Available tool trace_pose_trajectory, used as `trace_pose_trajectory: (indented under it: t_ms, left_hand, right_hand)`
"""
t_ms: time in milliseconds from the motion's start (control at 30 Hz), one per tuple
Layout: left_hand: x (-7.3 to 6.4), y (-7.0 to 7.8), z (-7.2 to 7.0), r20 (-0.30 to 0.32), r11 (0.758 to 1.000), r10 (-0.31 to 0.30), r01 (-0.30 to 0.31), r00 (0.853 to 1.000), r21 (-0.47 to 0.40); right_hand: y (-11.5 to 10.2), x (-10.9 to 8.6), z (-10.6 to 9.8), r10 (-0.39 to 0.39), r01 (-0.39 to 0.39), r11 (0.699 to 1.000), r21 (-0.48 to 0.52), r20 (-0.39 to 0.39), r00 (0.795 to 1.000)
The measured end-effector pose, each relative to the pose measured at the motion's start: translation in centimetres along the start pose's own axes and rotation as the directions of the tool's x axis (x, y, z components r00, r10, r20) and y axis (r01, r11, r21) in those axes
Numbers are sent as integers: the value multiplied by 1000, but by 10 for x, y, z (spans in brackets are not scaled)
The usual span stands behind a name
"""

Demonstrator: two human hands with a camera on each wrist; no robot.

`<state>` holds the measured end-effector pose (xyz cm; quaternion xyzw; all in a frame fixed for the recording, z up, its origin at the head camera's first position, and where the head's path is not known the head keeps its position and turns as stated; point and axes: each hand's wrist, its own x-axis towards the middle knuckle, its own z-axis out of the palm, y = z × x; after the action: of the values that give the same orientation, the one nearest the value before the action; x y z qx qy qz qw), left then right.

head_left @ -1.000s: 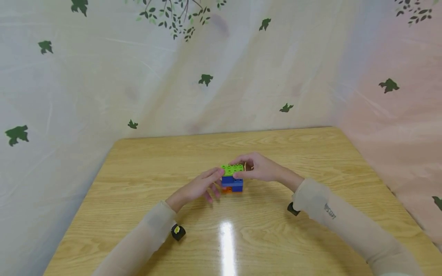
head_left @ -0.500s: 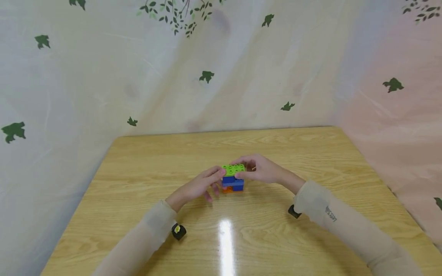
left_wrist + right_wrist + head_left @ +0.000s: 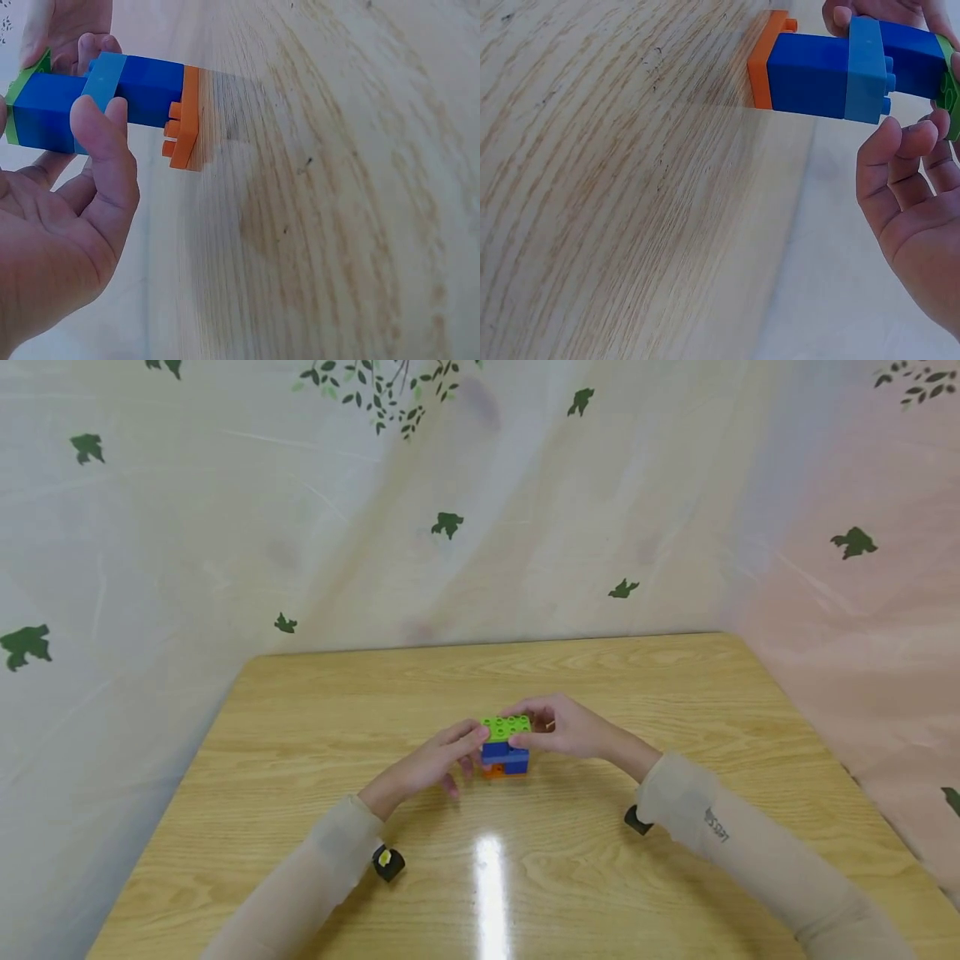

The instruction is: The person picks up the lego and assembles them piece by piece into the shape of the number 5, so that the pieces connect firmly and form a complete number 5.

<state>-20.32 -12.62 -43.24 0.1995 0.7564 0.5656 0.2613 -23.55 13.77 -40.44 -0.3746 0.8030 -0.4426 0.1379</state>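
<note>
Toy building bricks stand stacked upright on the table. An orange plate [image 3: 187, 124] forms the base, with a dark blue brick [image 3: 810, 73] on it. Above come a lighter blue plate [image 3: 866, 71], a second dark blue brick [image 3: 49, 111] offset to the left, and a green studded plate [image 3: 504, 728] on top. My right hand [image 3: 570, 725] pinches the green plate, thumb at the front and fingers behind. From the left, my left hand [image 3: 431, 760] holds the upper stack, with fingertips at the green plate's left edge and by the lighter blue plate; its lower fingers hang loosely.
The wooden table [image 3: 345, 693] extends around the stack on all sides. A pale cloth with leaf prints [image 3: 447, 525] hangs behind the table and along its sides. Black wrist cameras [image 3: 387, 864] sit below both sleeves.
Both hands keep their places on the stack, and the bricks stay as they were. Only the head view has shifted slightly.
</note>
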Motion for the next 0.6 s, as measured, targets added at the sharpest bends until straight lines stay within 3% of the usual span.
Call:
trace_pose_trajectory:
  t_ms: [400, 600]
  left_hand:
    - [1, -6, -1, 22, 1000, -7, 7, 1000, 18]
    - [-5, 0, -1, -74, 997, -21, 27, 997, 79]
  right_hand:
    - [2, -7, 2, 28, -28, 1000, 9, 0, 1000]
    - [6, -16, 4, 63, -61, 998, 27, -61, 996]
